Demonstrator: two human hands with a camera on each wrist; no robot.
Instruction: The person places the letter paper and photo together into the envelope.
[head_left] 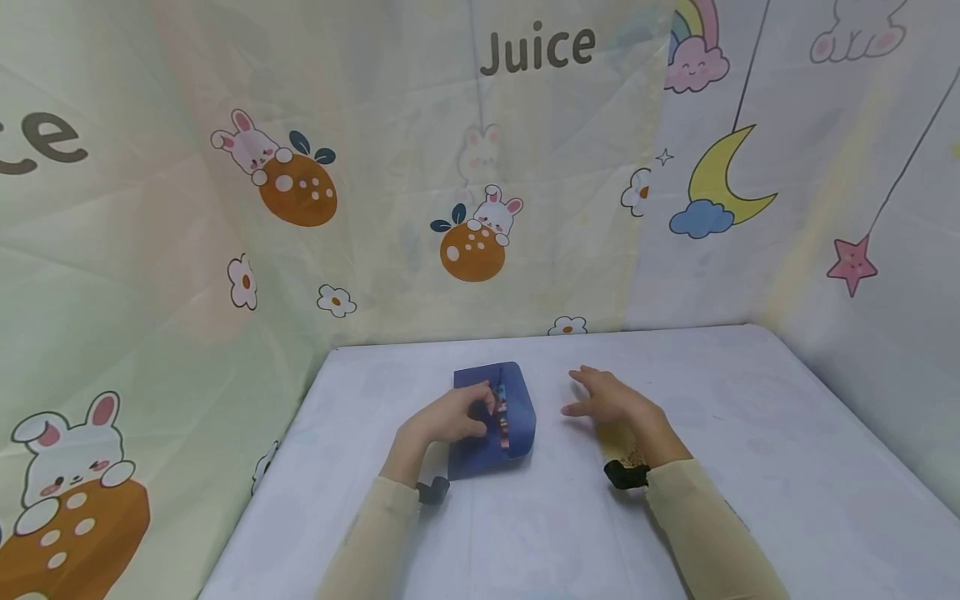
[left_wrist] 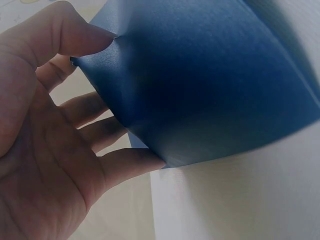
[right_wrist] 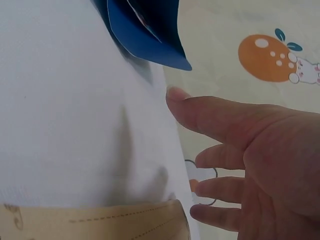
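Note:
My left hand [head_left: 448, 415] pinches the near edge of a blue paper envelope [head_left: 480, 457], thumb on one face and fingers on the other, as the left wrist view shows. The envelope's flap points to the right. A narrow strip of colourful printed matter [head_left: 503, 421] shows in its opening; the rest is hidden inside. To the right, my right hand [head_left: 618, 404] hovers with fingers extended and holds nothing. Beneath it lies a tan piece [right_wrist: 100, 222] with dashed lines, perhaps paper, partly covered by the hand and wrist in the head view.
A white-covered table [head_left: 555, 533] carries these things. Behind and beside it hang printed cloth walls [head_left: 390, 208] with rabbits, oranges and flowers. Dark wrist devices [head_left: 624, 475] sit on both wrists, near the sleeves.

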